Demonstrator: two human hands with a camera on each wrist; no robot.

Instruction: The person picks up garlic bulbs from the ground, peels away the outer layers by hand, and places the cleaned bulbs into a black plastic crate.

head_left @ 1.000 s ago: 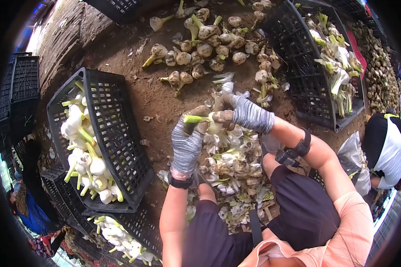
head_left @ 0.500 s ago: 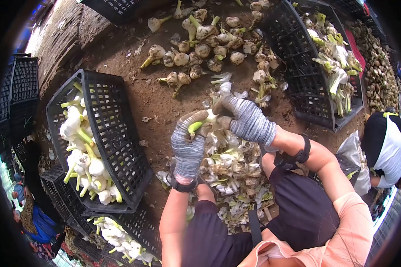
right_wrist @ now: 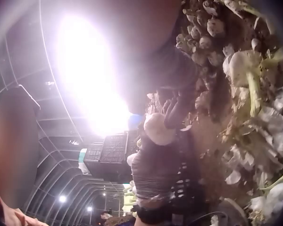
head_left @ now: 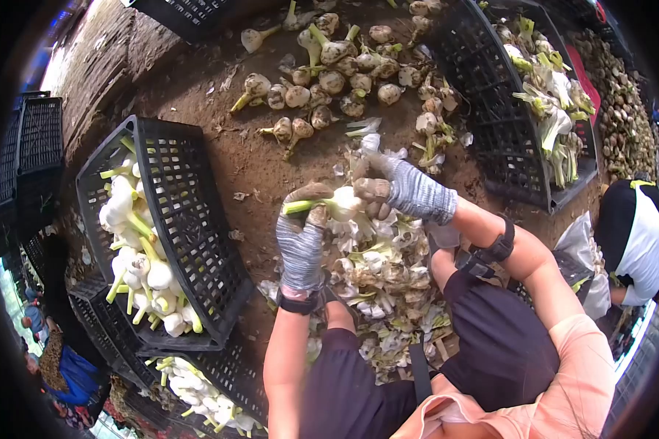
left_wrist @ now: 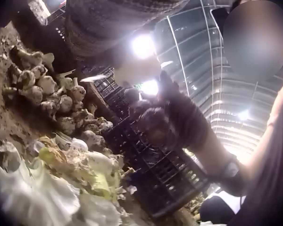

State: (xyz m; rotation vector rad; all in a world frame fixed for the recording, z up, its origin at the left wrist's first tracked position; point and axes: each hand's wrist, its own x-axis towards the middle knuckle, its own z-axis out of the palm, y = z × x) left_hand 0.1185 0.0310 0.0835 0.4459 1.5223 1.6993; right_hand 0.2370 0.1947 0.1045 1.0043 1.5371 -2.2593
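A white garlic bulb (head_left: 344,204) with a short green stem is held level between both hands above a heap of peeled skins (head_left: 388,271). My gloved left hand (head_left: 299,245) grips the stem, which pokes out past the thumb and forefinger. On the root side, my gloved right hand (head_left: 417,192) has its fingers curled, with the fingertips pinching at the bulb's edge. In the left wrist view the pale bulb (left_wrist: 137,71) is blurred beside the dark right hand (left_wrist: 179,120). The right wrist view shows the bulb (right_wrist: 159,129) above the left glove (right_wrist: 155,172).
Unpeeled, soil-covered garlic (head_left: 333,82) lies scattered on the ground ahead. A black crate (head_left: 198,219) of clean white garlic stands at left, another crate (head_left: 490,102) with garlic at right. More garlic (head_left: 198,391) lies at lower left. Another person (head_left: 633,241) is at far right.
The bulb has come into fuller view, its white side now bare between the hands. The left hand has shifted slightly left with the stem, and the right fingers have drawn back toward the bulb's root edge.
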